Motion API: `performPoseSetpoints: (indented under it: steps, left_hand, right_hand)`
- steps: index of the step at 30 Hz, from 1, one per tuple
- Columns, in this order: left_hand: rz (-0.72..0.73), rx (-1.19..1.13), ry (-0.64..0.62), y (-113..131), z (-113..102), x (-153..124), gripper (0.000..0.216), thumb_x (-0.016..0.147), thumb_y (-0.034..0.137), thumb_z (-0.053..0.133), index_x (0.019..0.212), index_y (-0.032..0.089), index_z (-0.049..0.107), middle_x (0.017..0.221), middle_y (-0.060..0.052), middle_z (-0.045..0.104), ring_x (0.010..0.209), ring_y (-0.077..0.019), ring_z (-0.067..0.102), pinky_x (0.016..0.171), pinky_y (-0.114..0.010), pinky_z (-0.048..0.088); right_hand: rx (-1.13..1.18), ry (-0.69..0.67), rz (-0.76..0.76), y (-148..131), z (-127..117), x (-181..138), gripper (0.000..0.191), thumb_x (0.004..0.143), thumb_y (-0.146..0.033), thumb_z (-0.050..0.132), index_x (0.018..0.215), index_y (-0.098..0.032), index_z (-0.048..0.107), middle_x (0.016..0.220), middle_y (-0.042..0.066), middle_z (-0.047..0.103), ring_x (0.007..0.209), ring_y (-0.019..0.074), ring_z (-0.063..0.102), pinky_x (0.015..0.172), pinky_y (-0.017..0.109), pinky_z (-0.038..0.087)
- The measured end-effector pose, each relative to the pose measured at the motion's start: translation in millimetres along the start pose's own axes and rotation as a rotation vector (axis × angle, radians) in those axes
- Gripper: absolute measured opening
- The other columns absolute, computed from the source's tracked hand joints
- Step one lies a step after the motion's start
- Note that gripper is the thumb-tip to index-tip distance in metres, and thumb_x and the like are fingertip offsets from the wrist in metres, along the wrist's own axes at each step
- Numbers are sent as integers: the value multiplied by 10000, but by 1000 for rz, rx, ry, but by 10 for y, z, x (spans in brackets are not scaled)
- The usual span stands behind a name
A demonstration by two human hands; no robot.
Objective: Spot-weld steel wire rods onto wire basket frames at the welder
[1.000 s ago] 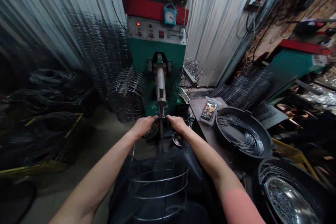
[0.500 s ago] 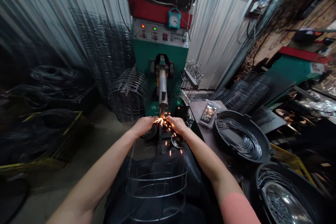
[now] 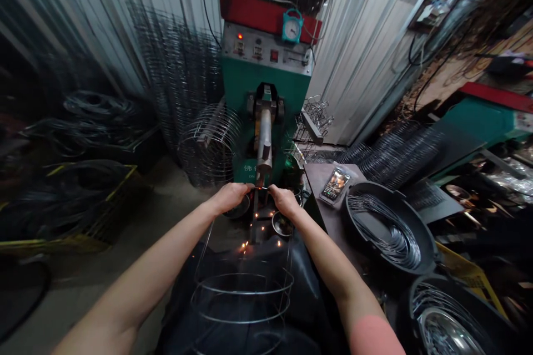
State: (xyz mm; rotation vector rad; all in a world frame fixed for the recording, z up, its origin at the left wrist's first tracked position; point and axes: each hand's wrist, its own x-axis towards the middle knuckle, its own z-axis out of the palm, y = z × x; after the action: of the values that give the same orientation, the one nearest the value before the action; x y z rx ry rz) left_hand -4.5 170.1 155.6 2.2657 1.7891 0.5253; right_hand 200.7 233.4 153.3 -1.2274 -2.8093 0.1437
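Note:
A wire basket frame (image 3: pixel 241 294) of rings and upright rods lies over my lap, its far end under the electrode (image 3: pixel 264 147) of a green and red spot welder (image 3: pixel 266 72). My left hand (image 3: pixel 230 197) is closed on the frame's far ring just left of the electrode. My right hand (image 3: pixel 283 200) is closed on the same ring just right of it. A few faint sparks glow on the dark apron below my hands.
A phone (image 3: pixel 334 184) lies on the bench at right. Beside it stand black tubs (image 3: pixel 387 227) holding wire rings. Finished wire frames (image 3: pixel 208 144) stack left of the welder. Wire coils (image 3: pixel 87 122) and a yellow crate (image 3: pixel 95 216) fill the left floor.
The bright burst of sparks at the electrode half a second ago has died down to a few embers. The welder's green lamp has gone out. Both hands stay on the ring.

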Motion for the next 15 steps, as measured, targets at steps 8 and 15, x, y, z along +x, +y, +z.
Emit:
performPoseSetpoints:
  steps: [8, 15]
  left_hand:
    - [-15, -71, -31, 18, -58, 2, 318, 835, 251, 367, 1025, 213, 620, 780, -55, 667, 732, -182, 610, 653, -252, 408]
    - [-42, -199, -31, 15, -68, 5, 364, 816, 272, 384, 1080, 195, 622, 947, -90, 683, 875, -213, 612, 730, -262, 417]
  right_hand:
    - [43, 30, 20, -5, 28, 3, 262, 933, -316, 302, 1040, -217, 521, 875, 51, 670, 741, 155, 595, 577, 221, 288]
    - [328, 95, 83, 34, 69, -10, 253, 902, -363, 373, 914, -208, 572, 741, 22, 627, 667, 141, 550, 585, 215, 314]
